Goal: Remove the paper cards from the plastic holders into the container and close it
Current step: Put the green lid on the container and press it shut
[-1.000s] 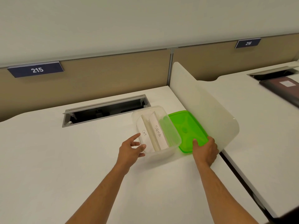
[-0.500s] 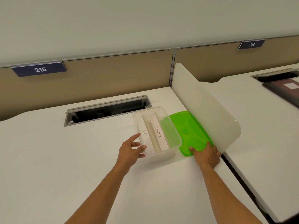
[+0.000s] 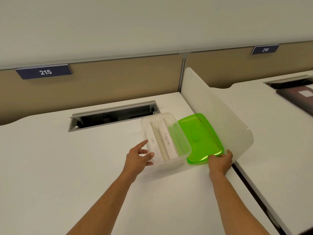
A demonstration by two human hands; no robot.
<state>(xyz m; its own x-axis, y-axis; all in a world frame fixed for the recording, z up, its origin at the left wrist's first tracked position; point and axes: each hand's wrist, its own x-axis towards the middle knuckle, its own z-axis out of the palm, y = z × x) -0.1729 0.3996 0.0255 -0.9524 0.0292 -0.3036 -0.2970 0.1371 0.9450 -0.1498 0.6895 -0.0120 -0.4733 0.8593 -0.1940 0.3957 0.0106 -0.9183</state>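
Note:
A clear plastic container (image 3: pixel 182 160) stands on the white desk (image 3: pixel 67 167). Inside it lie two white cards, one marked CAT (image 3: pixel 153 143) and one marked SIGMA (image 3: pixel 167 139). A green lid (image 3: pixel 199 133) lies just right of the container, its near edge raised off the desk. My right hand (image 3: pixel 220 161) grips that near edge. My left hand (image 3: pixel 139 156) rests against the container's left wall, fingers spread and curled around the near left corner. No plastic holders are visible apart from the cards.
A curved white divider panel (image 3: pixel 228 116) rises right behind the lid, between this desk and the neighbouring desk (image 3: pixel 279 141). An open cable slot (image 3: pixel 111 116) is set into the desk behind the container. A dark folder (image 3: pixel 298 97) lies at the far right.
My right hand slid from on top of the lid to its near edge, took hold and tilted that edge up. My left hand stayed against the container.

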